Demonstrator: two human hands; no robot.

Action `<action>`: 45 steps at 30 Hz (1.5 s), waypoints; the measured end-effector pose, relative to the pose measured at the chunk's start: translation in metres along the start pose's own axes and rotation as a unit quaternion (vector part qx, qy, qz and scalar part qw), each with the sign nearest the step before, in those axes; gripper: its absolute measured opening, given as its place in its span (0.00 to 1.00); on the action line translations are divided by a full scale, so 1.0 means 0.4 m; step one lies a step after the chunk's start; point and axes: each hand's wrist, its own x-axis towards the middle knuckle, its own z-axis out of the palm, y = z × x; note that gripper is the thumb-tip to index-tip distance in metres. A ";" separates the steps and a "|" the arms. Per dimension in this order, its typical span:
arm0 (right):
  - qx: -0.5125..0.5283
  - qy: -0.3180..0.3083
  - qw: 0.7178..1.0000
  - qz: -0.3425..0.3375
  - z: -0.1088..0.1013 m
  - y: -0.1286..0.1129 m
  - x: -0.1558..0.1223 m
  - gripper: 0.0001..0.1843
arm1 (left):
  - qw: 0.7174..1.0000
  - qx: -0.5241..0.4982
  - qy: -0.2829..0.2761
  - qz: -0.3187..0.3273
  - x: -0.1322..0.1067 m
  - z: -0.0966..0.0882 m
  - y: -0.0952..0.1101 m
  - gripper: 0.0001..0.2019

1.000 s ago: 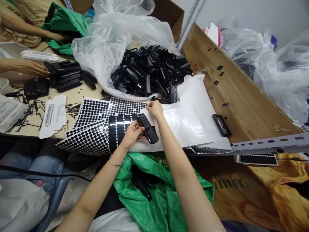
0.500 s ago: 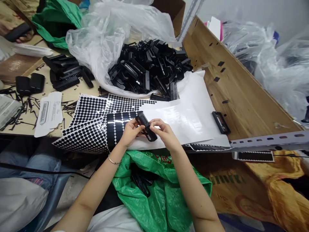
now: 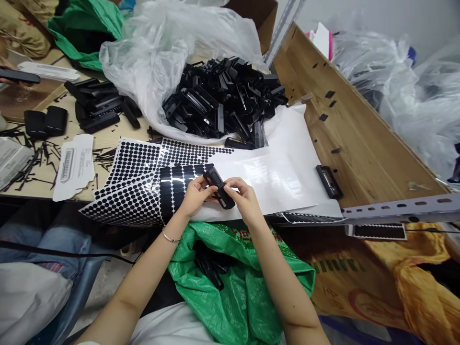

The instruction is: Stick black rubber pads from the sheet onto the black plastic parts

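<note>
- Two hands of yours meet at one black plastic part (image 3: 219, 188), held over the white sheet (image 3: 276, 179).
- Your left hand (image 3: 193, 196) pinches it between thumb and fingers along its left side; a thin bracelet (image 3: 171, 238) circles that wrist.
- Your right hand (image 3: 245, 197) has thumb and fingertips drawn narrow against its right side, about midway along; whether they grip the part or some tiny thing, the view does not tell.
- Its long axis slants from far left to near right: the far end sits just ahead of your left fingers, the near end sticks out between your hands. Both touch it, so neither is nearer.
- Beside your left hand curls a glossy dark sheet (image 3: 178, 179); beyond, a dotted sheet (image 3: 132, 154) spreads leftward, its last dots ahead of your hands.
- Between your forearms, a green bag (image 3: 247, 302) holds dark pieces (image 3: 210, 270).
- Farther ahead lies a heap of black parts (image 3: 230, 96) beside a translucent bag (image 3: 151, 62).
- Well to the right, another black part (image 3: 329, 182) rests by the wooden board (image 3: 345, 115).
</note>
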 end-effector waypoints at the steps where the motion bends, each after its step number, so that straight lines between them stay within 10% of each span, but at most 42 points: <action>1: -0.003 0.003 1.000 -0.001 0.001 0.000 -0.001 0.11 | 1.000 -0.001 -0.001 -0.001 0.000 0.000 0.000 0.21; 18: 0.077 0.069 0.994 0.020 0.015 0.028 -0.010 0.19 | 1.000 0.012 -0.019 -0.010 -0.001 -0.005 -0.001 0.21; 25: 0.123 -0.056 0.990 0.046 0.014 0.028 -0.009 0.28 | 0.999 0.005 -0.046 -0.021 -0.007 -0.004 0.003 0.23; 33: -0.219 0.024 0.967 -0.128 -0.066 0.072 0.061 0.09 | 0.991 -0.118 0.053 0.023 -0.009 -0.012 0.016 0.14; 45: -0.384 -0.107 0.915 -0.065 -0.047 0.044 0.143 0.07 | 0.996 -0.081 0.016 -0.021 -0.015 -0.004 0.020 0.14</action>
